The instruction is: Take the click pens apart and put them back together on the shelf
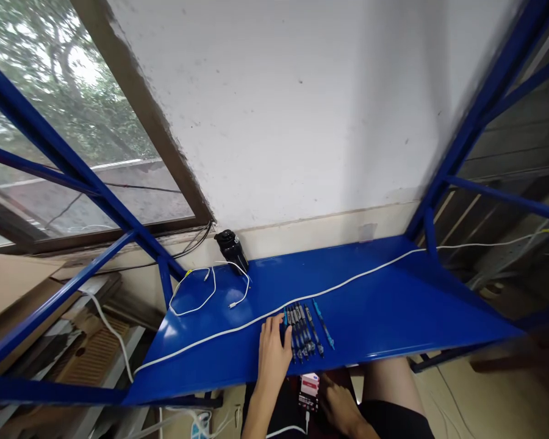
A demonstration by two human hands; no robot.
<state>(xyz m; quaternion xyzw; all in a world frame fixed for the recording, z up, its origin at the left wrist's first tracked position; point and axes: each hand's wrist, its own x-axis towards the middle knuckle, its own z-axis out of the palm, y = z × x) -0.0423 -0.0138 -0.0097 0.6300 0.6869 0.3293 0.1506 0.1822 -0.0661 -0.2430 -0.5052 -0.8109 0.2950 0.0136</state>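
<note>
Your hands are both on the near side of the long white cable (348, 281), which crosses the whole counter (402, 317), and they sit differently. Your left hand (273, 350) lies over the counter, palm down, thumb parted from loosely bent fingers, reaching toward the cable with its tips at the leftmost pen; nothing looks lifted in it. Your right hand (341, 407) is lower, farther from the cable, with a finger out toward the lit phone (308, 393) at your lap. That corner is dim and soft, so you can't tell how far its other fingers are closed or whether it has hold of anything. What matters is how the row of pens (302, 329) sits: just on your side of the cable, to the right of your left hand, which is clearly the nearer one. Their long axes run crosswise to the cable, far ends close beside it, near ends pointing back toward you. Most lie tightly side by side, so a sideways approach from your left hand meets the outermost pen first. At the row's other end, a blue pen (323, 324) lies slightly apart, slanting so that the end nearer the cable leans left.
</note>
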